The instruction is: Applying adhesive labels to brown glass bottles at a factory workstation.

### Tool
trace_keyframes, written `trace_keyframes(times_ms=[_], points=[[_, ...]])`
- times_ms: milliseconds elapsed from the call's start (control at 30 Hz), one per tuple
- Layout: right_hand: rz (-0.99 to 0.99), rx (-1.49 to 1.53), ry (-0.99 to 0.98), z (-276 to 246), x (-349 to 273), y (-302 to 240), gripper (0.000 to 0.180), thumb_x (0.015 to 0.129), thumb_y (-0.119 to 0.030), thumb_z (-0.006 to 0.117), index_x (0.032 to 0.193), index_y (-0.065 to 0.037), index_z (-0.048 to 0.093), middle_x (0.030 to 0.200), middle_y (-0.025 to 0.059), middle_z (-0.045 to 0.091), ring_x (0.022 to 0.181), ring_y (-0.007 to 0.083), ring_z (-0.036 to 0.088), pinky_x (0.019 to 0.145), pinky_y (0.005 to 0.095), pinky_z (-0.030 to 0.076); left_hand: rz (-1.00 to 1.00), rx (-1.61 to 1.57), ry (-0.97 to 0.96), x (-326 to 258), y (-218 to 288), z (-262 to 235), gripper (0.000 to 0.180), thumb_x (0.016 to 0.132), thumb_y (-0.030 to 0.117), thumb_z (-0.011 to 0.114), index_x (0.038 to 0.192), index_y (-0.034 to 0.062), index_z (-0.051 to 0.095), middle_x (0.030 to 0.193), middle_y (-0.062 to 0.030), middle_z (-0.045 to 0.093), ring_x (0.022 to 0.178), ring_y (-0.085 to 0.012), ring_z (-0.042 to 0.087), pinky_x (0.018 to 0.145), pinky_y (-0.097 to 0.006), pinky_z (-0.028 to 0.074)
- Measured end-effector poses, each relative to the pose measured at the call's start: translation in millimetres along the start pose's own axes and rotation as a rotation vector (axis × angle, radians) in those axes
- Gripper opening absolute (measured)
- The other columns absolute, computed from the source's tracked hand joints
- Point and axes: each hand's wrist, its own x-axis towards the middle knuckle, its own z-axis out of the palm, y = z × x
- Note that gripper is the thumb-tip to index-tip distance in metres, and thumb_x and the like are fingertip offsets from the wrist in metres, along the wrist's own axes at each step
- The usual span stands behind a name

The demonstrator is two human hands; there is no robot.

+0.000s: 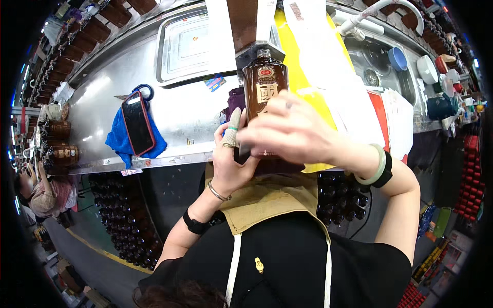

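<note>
A brown glass bottle (264, 77) with gold characters and a red emblem lies in front of me, its neck pointing away. My left hand (228, 161) is at its lower left side, thumb and fingers around the edge; ribbed cloth finger covers (231, 134) sit on some of its fingers. Across the bottle's lower front is my right hand (292, 128), its fingers curled and partly blurred. It hides that part of the bottle, and whatever its fingertips may hold cannot be seen. Dark purple cloth (235, 98) shows beside and below the bottle.
A phone (137, 123) rests on a blue cloth (117, 134) beside blue-handled scissors (147, 92) at left. Behind stands a metal tray (163, 72). White sheets (328, 66) over yellow material (321, 110) lie right, before a sink (410, 84) with a tap (354, 24).
</note>
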Motion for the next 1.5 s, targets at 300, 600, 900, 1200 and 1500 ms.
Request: trace_keyframes(times_ms=[300,600,900,1200,1500], points=[[-0.052,-0.030,-0.015,2,-29,-30,0.023,0.081,-0.018,0.077,0.104,-0.018,0.079,0.097,-0.0051,0.072,0.080,0.0183,0.052,0.072,0.0329,0.043,-0.154,-0.155,0.045,0,6,5,0.092,0.074,0.000,0.082,0.158,-0.0026,0.043,0.152,-0.0193,0.058,0.131,-0.0343,0.058,0.113,-0.042,0.044],[0.171,-0.378,0.222,-1,-30,3,0.019,0.085,-0.018,0.072,0.104,-0.020,0.073,0.098,-0.0079,0.069,0.082,0.0175,0.055,0.083,0.0335,0.042,-0.115,-0.018,0.120,9,21,10,0.091,0.069,0.006,0.091,0.150,-0.0024,0.051,0.143,-0.0202,0.062,0.127,-0.0365,0.059,0.109,-0.045,0.047],[0.259,-0.436,0.300,-18,-27,19,0.026,0.080,-0.007,0.080,0.106,-0.014,0.077,0.103,0.0006,0.075,0.085,0.0220,0.062,0.084,0.0353,0.045,-0.081,0.040,0.024,5,14,1,0.085,0.076,0.005,0.083,0.153,-0.0060,0.047,0.144,-0.0221,0.062,0.131,-0.0358,0.058,0.114,-0.043,0.044],[0.263,-0.464,0.362,-18,-20,22,0.022,0.081,-0.008,0.080,0.103,-0.011,0.078,0.096,0.0021,0.075,0.086,0.0234,0.063,0.080,0.0357,0.047,-0.160,-0.063,0.017,1,11,7,0.094,0.074,0.004,0.085,0.158,-0.0034,0.042,0.151,-0.0192,0.057,0.128,-0.0361,0.055,0.111,-0.042,0.046],[0.260,-0.251,0.258,-8,-34,-10,0.029,0.078,-0.009,0.077,0.106,-0.016,0.077,0.095,-0.0032,0.071,0.081,0.0190,0.055,0.077,0.0342,0.044,-0.194,-0.135,0.067,7,11,9,0.097,0.071,0.009,0.090,0.156,-0.0025,0.045,0.144,-0.0219,0.060,0.125,-0.0368,0.059,0.109,-0.043,0.047]])
